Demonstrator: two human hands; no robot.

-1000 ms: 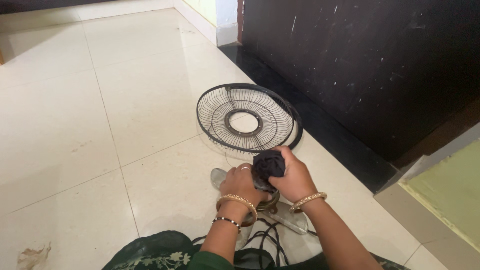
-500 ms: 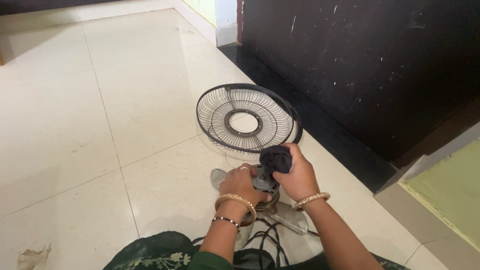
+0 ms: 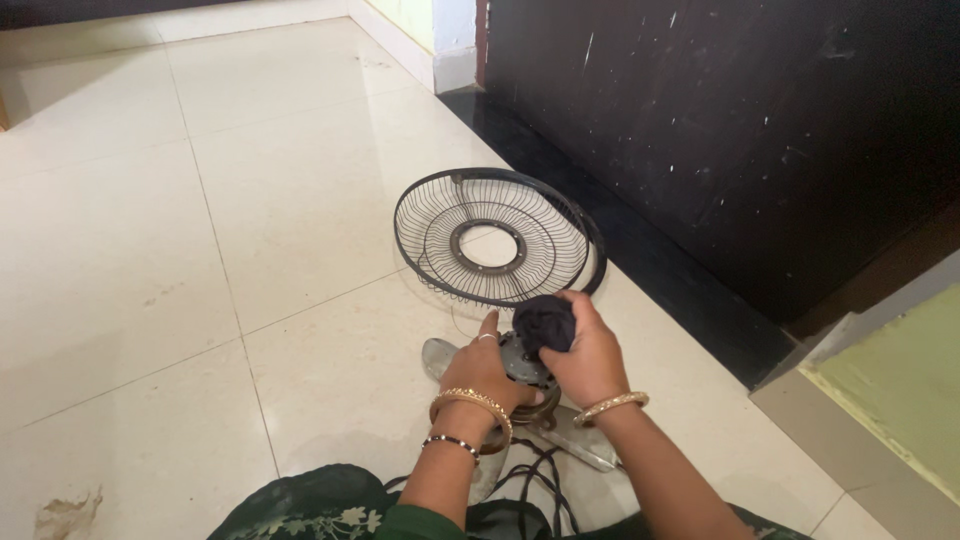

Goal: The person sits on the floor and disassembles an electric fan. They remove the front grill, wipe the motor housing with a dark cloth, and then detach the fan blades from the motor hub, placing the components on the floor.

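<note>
Seen from above, on a pale tiled floor [image 3: 130, 250]. Left hand [image 3: 483, 370] cupped loosely around the round grey motor [image 3: 520, 358], forefinger stretched forward, the other fingers curled against the housing; a ring on one finger, two bangles on the wrist, one gold and one dark. Right hand [image 3: 585, 355] closed tight on a wadded black cloth [image 3: 545, 322], pressing it onto the top of the motor; one gold bangle on that wrist. Motor sitting low between both hands, just in front of the knees, with translucent blades [image 3: 585, 445] spread flat beneath it: two plainly in view, any further ones hidden under the arms. Black cord [image 3: 530, 480] looped near the lap, over dark green floral fabric [image 3: 300, 510].

Just beyond the hands, one black wire guard [image 3: 495, 235] lying dished on the tiles, its ring-shaped centre open, its near rim almost touching the cloth.

Floor glossy cream, crossed by thin grout lines, a chipped stain near the lower left corner. To the right, a black strip of flooring running along a large dark panel [image 3: 720, 130] flecked with white marks. At far right, a pale green surface [image 3: 900, 390] with a grey border. At the top, a white skirting and a light wall corner.
</note>
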